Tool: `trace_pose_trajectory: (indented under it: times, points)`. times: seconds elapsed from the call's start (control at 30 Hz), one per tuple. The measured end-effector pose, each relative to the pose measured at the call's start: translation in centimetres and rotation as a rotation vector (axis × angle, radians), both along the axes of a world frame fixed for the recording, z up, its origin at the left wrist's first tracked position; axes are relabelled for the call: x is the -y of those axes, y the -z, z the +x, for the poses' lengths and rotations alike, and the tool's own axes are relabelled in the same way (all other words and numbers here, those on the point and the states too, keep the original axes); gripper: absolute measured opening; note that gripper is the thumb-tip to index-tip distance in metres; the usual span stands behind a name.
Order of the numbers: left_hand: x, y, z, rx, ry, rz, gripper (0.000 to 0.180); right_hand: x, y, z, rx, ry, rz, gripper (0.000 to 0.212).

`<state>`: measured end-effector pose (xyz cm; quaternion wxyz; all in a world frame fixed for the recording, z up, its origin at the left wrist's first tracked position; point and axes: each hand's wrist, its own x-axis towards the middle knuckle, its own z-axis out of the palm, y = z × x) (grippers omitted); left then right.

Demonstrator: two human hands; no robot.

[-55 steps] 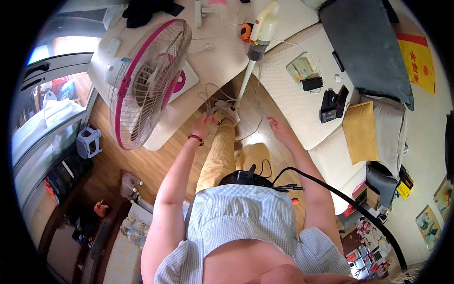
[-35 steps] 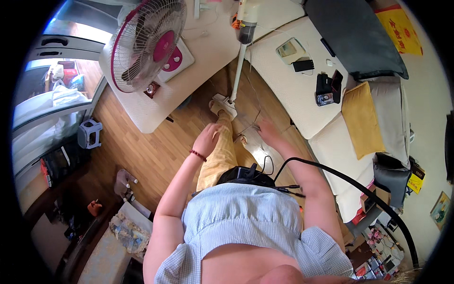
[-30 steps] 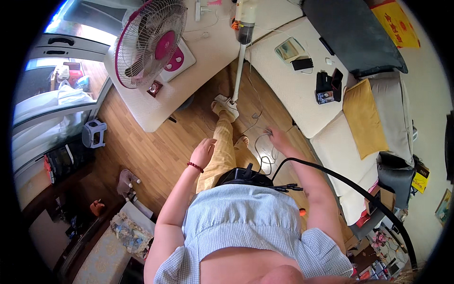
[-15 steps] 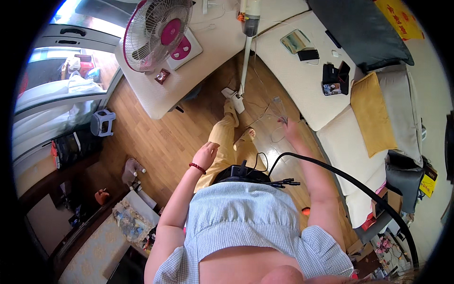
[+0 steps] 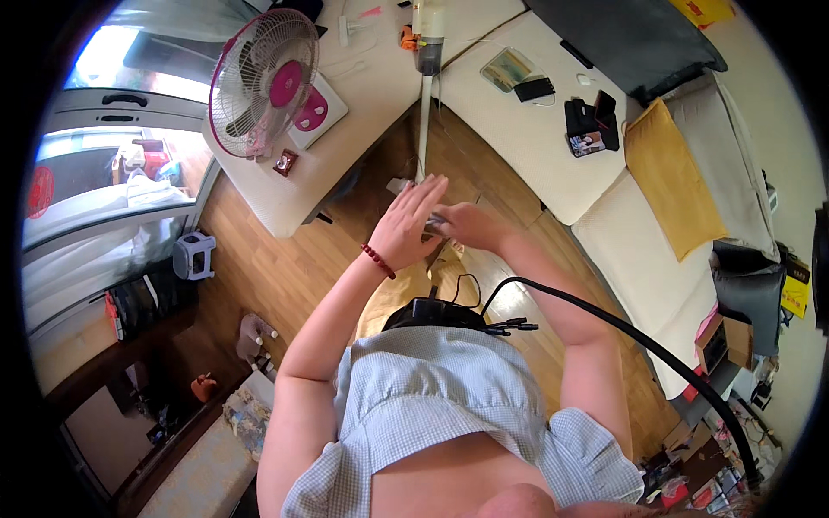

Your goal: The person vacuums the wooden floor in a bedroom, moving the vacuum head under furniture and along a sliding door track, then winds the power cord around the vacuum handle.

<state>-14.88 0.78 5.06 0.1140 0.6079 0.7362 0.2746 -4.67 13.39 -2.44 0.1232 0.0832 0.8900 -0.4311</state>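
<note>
My left hand [image 5: 406, 226], a red bead bracelet at its wrist, is raised in front of my body with its fingers stretched out. Right beside it, almost touching, my right hand [image 5: 469, 226] has its fingers curled round a small greyish thing [image 5: 434, 226]. Most of that thing is hidden between the two hands, and its kind cannot be made out. Beyond the hands rises the white tube of a stick vacuum cleaner [image 5: 426, 121]. Its floor head is largely covered by my left hand.
Left of the vacuum, a pink fan [image 5: 285, 85] and a small red packet [image 5: 285, 161] sit on a cream couch [image 5: 259, 194]. The right-hand couch [image 5: 518, 129] bears a phone [image 5: 534, 89], a dark case [image 5: 591, 138] and a yellow cushion [image 5: 669, 177]. A black cable [image 5: 630, 337] arches from my waist.
My right hand has swung left and inward from beside the right couch, bringing a thin pale thing with it. My left hand has lifted forward to meet it, fingers straightening. The view has shifted slightly.
</note>
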Motion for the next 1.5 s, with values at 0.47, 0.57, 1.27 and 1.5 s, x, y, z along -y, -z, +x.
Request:
trace_pose_trajectory:
  times: [0.47, 0.57, 1.27, 1.5]
  points:
    - [11.6, 5.4, -1.9, 0.118, -0.103, -0.527, 0.02, 9.3, 5.3, -3.0, -0.304, -0.136, -0.363, 0.016]
    - [13.2, 5.2, -2.3, 0.016, -0.199, -0.613, 0.014, 9.8, 5.2, -3.9, -0.256, -0.175, -0.282, 0.015]
    - [36.4, -9.1, -12.3, -0.262, -1.113, -0.699, 0.016, 10.0, 12.3, -1.2, 0.182, 0.348, -0.11, 0.038]
    - [34.0, -13.5, -12.4, 0.419, -0.501, -0.374, 0.012, 20.7, 2.6, -14.5, -0.214, -0.281, -0.221, 0.061]
